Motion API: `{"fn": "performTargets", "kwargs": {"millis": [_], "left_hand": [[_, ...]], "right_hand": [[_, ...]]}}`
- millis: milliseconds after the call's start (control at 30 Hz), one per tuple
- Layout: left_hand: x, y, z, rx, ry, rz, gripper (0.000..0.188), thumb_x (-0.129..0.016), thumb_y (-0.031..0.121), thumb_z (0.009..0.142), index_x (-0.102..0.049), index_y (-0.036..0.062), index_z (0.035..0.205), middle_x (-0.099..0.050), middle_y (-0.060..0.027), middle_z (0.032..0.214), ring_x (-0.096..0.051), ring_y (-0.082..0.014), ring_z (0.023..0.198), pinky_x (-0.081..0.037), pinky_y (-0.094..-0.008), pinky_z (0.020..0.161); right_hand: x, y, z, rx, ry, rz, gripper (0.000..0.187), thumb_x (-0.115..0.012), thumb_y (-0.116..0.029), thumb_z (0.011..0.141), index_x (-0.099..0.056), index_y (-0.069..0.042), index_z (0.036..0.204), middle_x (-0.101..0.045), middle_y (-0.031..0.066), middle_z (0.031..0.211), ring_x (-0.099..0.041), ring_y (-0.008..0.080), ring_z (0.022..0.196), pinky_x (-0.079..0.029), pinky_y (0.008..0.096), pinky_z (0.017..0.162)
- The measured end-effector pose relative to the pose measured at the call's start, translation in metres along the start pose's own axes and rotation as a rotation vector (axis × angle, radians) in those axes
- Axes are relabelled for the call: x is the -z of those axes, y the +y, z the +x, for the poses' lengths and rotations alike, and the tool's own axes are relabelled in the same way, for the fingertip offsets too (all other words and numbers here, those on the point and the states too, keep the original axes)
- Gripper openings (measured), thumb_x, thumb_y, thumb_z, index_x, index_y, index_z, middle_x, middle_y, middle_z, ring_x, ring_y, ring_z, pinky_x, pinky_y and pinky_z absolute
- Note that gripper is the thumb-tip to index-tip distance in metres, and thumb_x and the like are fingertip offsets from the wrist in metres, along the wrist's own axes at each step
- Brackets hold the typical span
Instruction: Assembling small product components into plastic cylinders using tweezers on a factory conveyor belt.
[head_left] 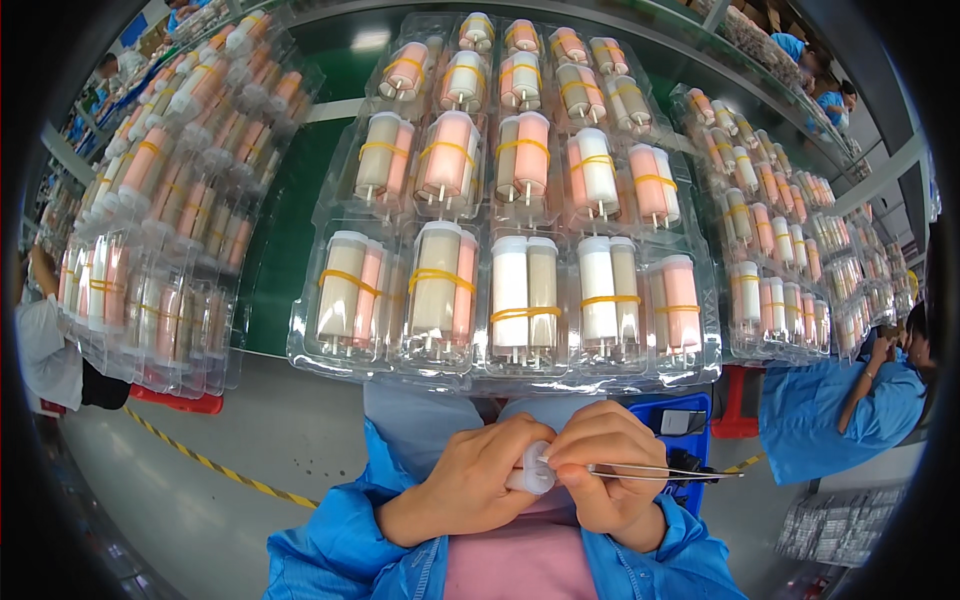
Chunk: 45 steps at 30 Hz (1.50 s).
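My left hand [475, 482] is closed around a small white cylinder with a translucent round end [538, 470], held in front of my body. My right hand [608, 465] has metal tweezers [690, 470] tucked in it, their slim shaft sticking out to the right. Its thumb and forefinger pinch close at the cylinder's round end; whether they hold a small part there is hidden. Just beyond my hands, a clear plastic tray [470, 383] bears rows of pink, white and grey cylinders, bundled with yellow rubber bands.
More loaded trays are stacked on the left [165, 345] and right [775, 340] of the green bench [275, 290]. A blue bin [648, 412] with a grey box and black items stands by my right hand. People in blue work nearby, one at right [850, 400].
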<state>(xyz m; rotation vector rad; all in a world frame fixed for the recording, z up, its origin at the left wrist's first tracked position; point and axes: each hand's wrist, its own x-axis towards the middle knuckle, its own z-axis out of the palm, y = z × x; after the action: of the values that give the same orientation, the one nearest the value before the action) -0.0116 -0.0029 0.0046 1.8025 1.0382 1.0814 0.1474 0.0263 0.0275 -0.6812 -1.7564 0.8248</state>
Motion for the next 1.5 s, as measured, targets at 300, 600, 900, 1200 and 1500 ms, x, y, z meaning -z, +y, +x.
{"fn": "performTargets", "kwargs": {"millis": [300, 600, 900, 1200, 1500], "left_hand": [[0.004, -0.008, 0.007, -0.165, 0.027, 0.224, 0.024, -0.071, 0.009, 0.072, -0.057, 0.0036, 0.09, -0.059, -0.008, 0.08, -0.061, -0.0256, 0.067, -0.047, -0.033, 0.055], [-0.001, -0.008, 0.005, -0.034, 0.007, -0.163, 0.027, -0.073, 0.009, 0.073, -0.056, 0.0042, 0.093, -0.06, -0.0087, 0.081, -0.061, -0.0261, 0.067, -0.046, -0.0331, 0.055], [0.001, -0.008, 0.004, -0.007, -0.016, -0.223, 0.03, -0.074, 0.008, 0.072, -0.056, 0.0035, 0.096, -0.061, -0.0103, 0.083, -0.062, -0.0271, 0.068, -0.047, -0.033, 0.057], [0.0, -0.007, 0.005, 0.005, -0.024, -0.218, 0.031, -0.075, 0.01, 0.073, -0.056, 0.0032, 0.097, -0.062, -0.0102, 0.083, -0.062, -0.0264, 0.068, -0.047, -0.0327, 0.056], [-0.001, -0.009, 0.004, -0.05, 0.009, -0.103, 0.03, -0.071, 0.007, 0.071, -0.056, 0.0029, 0.097, -0.06, -0.0102, 0.083, -0.062, -0.0271, 0.067, -0.048, -0.0334, 0.056]], "right_hand": [[0.009, -0.008, 0.007, -0.208, -0.103, 0.079, 0.008, -0.069, -0.002, 0.076, -0.066, 0.0, 0.083, -0.065, 0.0134, 0.08, -0.06, 0.0228, 0.066, -0.047, 0.0308, 0.06], [0.005, -0.001, -0.007, -0.144, 0.045, 0.332, 0.013, -0.069, -0.006, 0.077, -0.065, 0.003, 0.087, -0.066, 0.0156, 0.082, -0.061, 0.0231, 0.069, -0.048, 0.0317, 0.062], [0.007, 0.0, -0.002, -0.053, -0.042, 0.281, 0.012, -0.07, -0.004, 0.076, -0.065, 0.002, 0.085, -0.066, 0.014, 0.08, -0.062, 0.0258, 0.069, -0.049, 0.0334, 0.062], [0.003, -0.003, -0.004, -0.07, 0.035, 0.144, 0.01, -0.069, -0.004, 0.078, -0.064, 0.0, 0.086, -0.066, 0.013, 0.081, -0.061, 0.0255, 0.067, -0.049, 0.0324, 0.061], [0.003, -0.005, -0.001, -0.005, -0.001, 0.015, 0.011, -0.07, -0.006, 0.077, -0.065, -0.001, 0.085, -0.066, 0.0116, 0.081, -0.061, 0.0247, 0.067, -0.049, 0.031, 0.06]]}}
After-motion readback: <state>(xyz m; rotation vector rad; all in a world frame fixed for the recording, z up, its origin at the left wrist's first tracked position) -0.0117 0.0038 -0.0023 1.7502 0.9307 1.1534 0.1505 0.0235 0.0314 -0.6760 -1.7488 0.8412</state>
